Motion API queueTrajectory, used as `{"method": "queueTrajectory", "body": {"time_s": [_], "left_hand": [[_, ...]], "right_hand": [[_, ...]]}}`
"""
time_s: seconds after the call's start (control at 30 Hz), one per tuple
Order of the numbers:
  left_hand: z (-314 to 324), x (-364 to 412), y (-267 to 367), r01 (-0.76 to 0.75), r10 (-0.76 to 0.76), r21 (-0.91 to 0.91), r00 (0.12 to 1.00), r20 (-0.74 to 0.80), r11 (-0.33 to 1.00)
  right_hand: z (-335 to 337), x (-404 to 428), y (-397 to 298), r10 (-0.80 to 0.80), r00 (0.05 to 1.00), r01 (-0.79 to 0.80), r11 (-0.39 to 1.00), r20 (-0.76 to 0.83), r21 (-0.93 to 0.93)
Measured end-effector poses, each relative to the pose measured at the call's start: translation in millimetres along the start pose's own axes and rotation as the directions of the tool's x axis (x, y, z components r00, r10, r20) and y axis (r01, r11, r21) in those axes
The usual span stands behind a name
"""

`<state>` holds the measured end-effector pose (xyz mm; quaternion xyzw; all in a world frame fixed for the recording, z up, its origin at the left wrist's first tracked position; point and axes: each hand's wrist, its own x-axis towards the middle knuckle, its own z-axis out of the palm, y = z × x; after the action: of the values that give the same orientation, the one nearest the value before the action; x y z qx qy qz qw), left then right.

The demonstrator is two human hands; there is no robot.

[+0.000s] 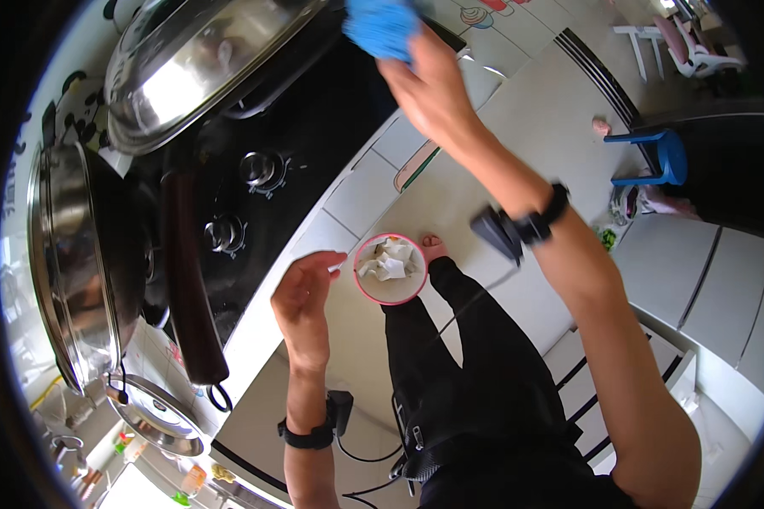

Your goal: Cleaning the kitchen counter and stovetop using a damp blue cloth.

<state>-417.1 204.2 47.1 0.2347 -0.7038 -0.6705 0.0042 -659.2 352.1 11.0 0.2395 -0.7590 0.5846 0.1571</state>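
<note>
My right hand (430,92) reaches to the far end of the black gas stove (312,146) and grips a crumpled blue cloth (382,28). The cloth is partly cut off by the top of the view. My left hand (305,296) hovers by the stove's front edge, its fingers loosely bent and nothing seen in them. Two metal control knobs, an upper knob (258,168) and a lower knob (223,233), sit on the stove top to its left. A pink-rimmed bin (391,289) with crumpled white paper (391,264) stands below, beside that hand.
A wok with a glass lid (210,70) covers the stove's back. At left, a lidded pan (89,254) has a dark handle (191,286) jutting toward the front edge. A metal lid (159,413) lies lower left. A blue stool (668,156) stands right; cables hang from my wrist straps.
</note>
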Motion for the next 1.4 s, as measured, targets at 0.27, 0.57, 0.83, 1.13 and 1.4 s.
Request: {"method": "queueTrajectory", "body": {"time_s": [0.27,0.57,0.83,1.13,1.4], "left_hand": [[8,-10,-22,0.011,-0.007,0.039,0.995,-0.096,0.999],[15,-2,-41,0.016,-0.005,0.053,0.982,-0.188,0.998],[-40,32,-16,-0.001,-0.141,-0.729,0.981,-0.134,0.684],[-98,4,114,0.182,-0.012,-0.553,0.955,0.296,0.813],[-18,17,138,0.174,-0.176,-0.349,0.984,0.025,0.921]], "right_hand": [[50,47,32,-0.389,0.907,0.400,0.680,0.160,-0.615],[98,6,-20,-0.351,0.792,0.506,0.836,0.500,-0.215],[74,27,3,-0.241,0.823,0.515,0.697,0.514,-0.498],[53,47,29,-0.239,0.931,0.363,0.663,0.275,-0.654],[61,28,20,-0.334,0.903,0.430,0.730,0.271,-0.531]]}}
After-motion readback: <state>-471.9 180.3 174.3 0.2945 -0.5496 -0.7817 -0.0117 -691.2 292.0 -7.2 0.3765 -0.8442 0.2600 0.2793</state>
